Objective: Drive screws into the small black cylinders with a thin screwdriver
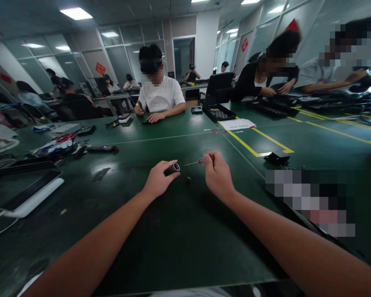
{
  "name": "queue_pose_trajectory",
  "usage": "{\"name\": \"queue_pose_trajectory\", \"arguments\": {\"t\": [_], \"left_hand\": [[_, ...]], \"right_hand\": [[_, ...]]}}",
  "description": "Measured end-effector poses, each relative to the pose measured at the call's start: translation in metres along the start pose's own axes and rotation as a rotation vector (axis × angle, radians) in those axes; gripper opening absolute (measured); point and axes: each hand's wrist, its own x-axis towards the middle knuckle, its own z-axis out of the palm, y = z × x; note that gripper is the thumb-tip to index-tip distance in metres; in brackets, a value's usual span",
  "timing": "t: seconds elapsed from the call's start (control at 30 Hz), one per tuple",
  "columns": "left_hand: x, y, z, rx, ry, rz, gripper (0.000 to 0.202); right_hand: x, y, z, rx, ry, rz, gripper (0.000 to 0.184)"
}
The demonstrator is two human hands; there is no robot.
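Note:
Between thumb and fingers, my left hand grips a short black cylinder whose open end, ringed in light metal, faces right. My right hand is closed around the handle of a thin screwdriver. Its slim shaft points left toward the cylinder's open end, with a small gap between them. Below that gap, a small round dark piece lies on the green table. My fingers hide most of the screwdriver's handle.
At left lie a white-and-black device with a cable, a dark pen-shaped tool and red-handled scissors. A black bracket sits at right, near yellow tape lines. Across the table a co-worker works beside a black parts tray.

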Motion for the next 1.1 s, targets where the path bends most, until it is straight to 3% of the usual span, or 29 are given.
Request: {"name": "queue_pose_trajectory", "arguments": {"t": [0.2, 0.33, 0.5, 0.7, 0.87, 0.97, 1.1], "left_hand": [[0.008, -0.001, 0.003, -0.479, 0.124, -0.216, 0.042], [0.009, 0.012, 0.002, -0.634, 0.067, -0.314, 0.038], [0.011, 0.038, 0.003, -0.263, -0.166, -0.255, 0.027], [0.023, 0.058, 0.016, 0.048, -0.292, -0.071, 0.011], [0.032, 0.060, 0.035, 0.295, -0.422, 0.026, 0.023], [0.035, 0.059, 0.044, 0.400, -0.458, 0.001, 0.028], [0.038, 0.059, 0.045, 0.473, -0.435, 0.011, 0.018]], "right_hand": [[-0.001, 0.000, 0.000, 0.099, 0.023, 0.030, 0.028], [0.002, 0.004, 0.001, 0.156, 0.055, 0.052, 0.026], [0.007, 0.009, 0.001, 0.172, 0.159, 0.066, 0.022], [0.007, 0.008, 0.000, 0.183, 0.129, 0.075, 0.022], [0.004, 0.008, 0.001, 0.176, 0.101, 0.055, 0.024], [0.004, 0.008, 0.001, 0.183, 0.094, 0.062, 0.024], [0.004, 0.007, 0.000, 0.200, 0.075, 0.060, 0.023]]}}
